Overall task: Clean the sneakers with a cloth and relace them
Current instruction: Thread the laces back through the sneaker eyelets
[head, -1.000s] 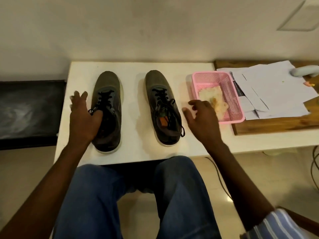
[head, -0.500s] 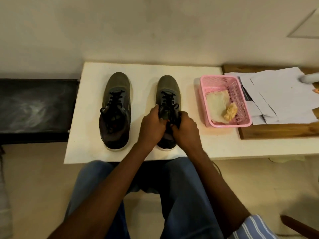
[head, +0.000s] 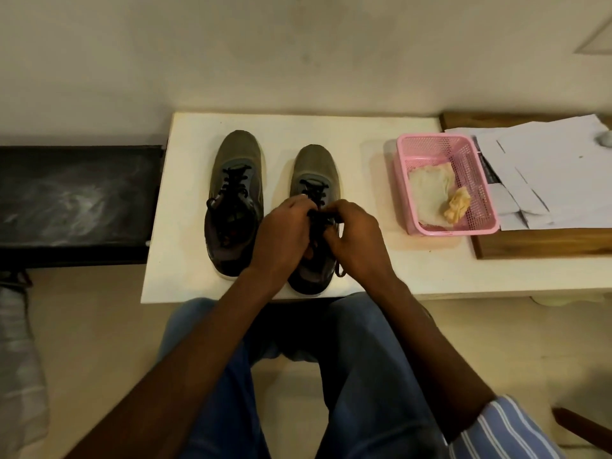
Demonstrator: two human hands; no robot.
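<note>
Two dark grey-olive sneakers with black laces stand side by side on the white table [head: 185, 226], toes pointing away from me. The left sneaker [head: 236, 180] is untouched, its laces threaded. Over the tongue of the right sneaker [head: 316, 167] my left hand [head: 283, 238] and my right hand [head: 356, 240] meet, both pinching its black lace [head: 319, 215]. A loose lace end [head: 339, 271] hangs by the heel. In a pink basket [head: 477, 226] to the right lie a pale folded cloth [head: 429, 193] and a crumpled yellow cloth [head: 457, 205].
White papers [head: 556, 173] cover a wooden board [head: 536, 243] at the table's right end. A dark low bench [head: 76, 200] adjoins the table on the left. My knees in blue jeans [head: 364, 359] sit below the table's front edge.
My left hand left the left sneaker and my right hand came away from the basket; both moved onto the right sneaker and took hold of its lace. The view shifted left.
</note>
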